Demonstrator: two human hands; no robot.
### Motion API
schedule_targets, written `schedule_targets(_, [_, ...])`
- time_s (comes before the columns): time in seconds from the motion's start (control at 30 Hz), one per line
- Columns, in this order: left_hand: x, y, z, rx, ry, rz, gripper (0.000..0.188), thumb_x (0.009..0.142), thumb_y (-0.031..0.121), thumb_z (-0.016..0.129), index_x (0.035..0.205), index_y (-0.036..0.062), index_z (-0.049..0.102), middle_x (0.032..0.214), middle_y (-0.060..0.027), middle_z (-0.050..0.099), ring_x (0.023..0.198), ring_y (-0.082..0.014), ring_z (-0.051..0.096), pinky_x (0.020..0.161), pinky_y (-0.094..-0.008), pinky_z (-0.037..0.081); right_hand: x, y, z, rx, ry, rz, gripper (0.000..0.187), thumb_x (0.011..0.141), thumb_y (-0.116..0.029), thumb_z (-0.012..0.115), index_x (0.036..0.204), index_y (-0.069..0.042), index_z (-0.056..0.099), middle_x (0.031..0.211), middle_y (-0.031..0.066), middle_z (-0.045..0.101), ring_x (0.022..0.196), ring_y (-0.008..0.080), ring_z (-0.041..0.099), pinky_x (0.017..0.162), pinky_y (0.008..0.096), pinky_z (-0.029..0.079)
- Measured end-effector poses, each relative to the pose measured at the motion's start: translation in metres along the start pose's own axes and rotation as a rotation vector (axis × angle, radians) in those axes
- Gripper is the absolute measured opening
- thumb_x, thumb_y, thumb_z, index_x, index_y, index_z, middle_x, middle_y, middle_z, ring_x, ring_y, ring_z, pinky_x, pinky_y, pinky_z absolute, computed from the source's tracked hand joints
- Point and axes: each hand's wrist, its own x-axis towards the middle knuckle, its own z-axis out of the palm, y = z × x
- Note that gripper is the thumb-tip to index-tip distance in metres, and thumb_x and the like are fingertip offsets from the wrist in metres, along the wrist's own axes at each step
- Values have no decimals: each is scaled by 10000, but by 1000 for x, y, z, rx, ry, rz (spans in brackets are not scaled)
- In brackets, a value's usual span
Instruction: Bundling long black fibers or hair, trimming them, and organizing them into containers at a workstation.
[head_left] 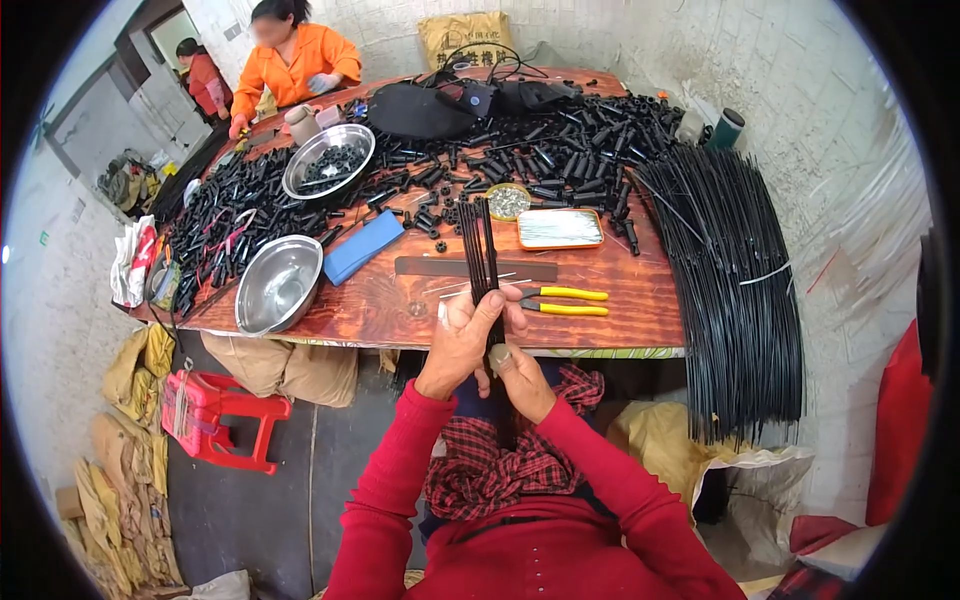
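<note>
A bundle of thin black rods [478,245] stands nearly upright over the table's near edge, fanning slightly at the top. My left hand [462,338] is wrapped round its middle, thumb in front and fingers behind. Lower down, my right hand [522,382] closes on the same bundle, with a greyish cover on a fingertip. The rods' lower ends are hidden by my hands and lap. Just right of the bundle lie pliers [568,300] with yellow handles. Behind my hands are a flat brown strip [425,266] and a few thin pale sticks.
On the wooden table [380,300] are an orange-rimmed tray [560,228], a round tin [508,201], a blue cloth [364,246], two metal bowls [280,286] and heaped black tubular parts [585,150]. Long black rods [735,300] hang over the right edge. A co-worker [295,60] is across the table.
</note>
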Motion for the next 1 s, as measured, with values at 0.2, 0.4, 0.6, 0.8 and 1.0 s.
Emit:
schedule_targets(0.2, [2, 5, 7, -70, -45, 43, 356, 1057, 331, 558, 1209, 11, 593, 1037, -148, 723, 852, -145, 700, 632, -239, 560, 2, -19, -16, -144, -103, 49, 606, 1079, -532, 377, 1145, 21, 616, 849, 88, 674, 777, 174, 650, 757, 316, 524])
schedule_targets(0.4, [3, -6, 0, -87, -74, 88, 357, 1071, 293, 533, 1244, -17, 579, 1061, -179, 721, 939, -206, 716, 827, -331, 593, 3, -55, -27, -479, -54, 49, 358, 1029, -292, 561, 1194, 18, 631, 940, 96, 701, 897, 199, 686, 851, 341, 538])
schedule_targets(0.6, [-2, -8, 7, -73, -62, 179, 349, 1083, 289, 508, 1231, -22, 565, 999, -147, 726, 914, -188, 715, 833, -323, 588, 7, -116, -21, -867, 237, -245, 451, 819, 43, 640, 1265, 10, 588, 1262, 141, 610, 1191, 242, 613, 1006, 375, 495])
schedule_targets(0.8, [2, -10, -1, -54, -35, 182, 317, 1084, 281, 507, 1176, -17, 563, 983, -141, 720, 904, -185, 706, 828, -316, 580, 28, -132, -29, -842, 206, -413, 433, 822, 28, 602, 1255, 27, 588, 1304, 145, 589, 1284, 232, 546, 1044, 350, 460])
schedule_targets(1.0, [-22, 11, -7, 62, 77, 209, 261, 1084, 238, 480, 1125, 6, 594, 936, -90, 698, 878, -156, 669, 770, -311, 537, 62, -160, 10, -588, 24, -378, 333, 961, -135, 617, 1238, 49, 606, 1207, 113, 647, 1172, 176, 599, 1017, 329, 470])
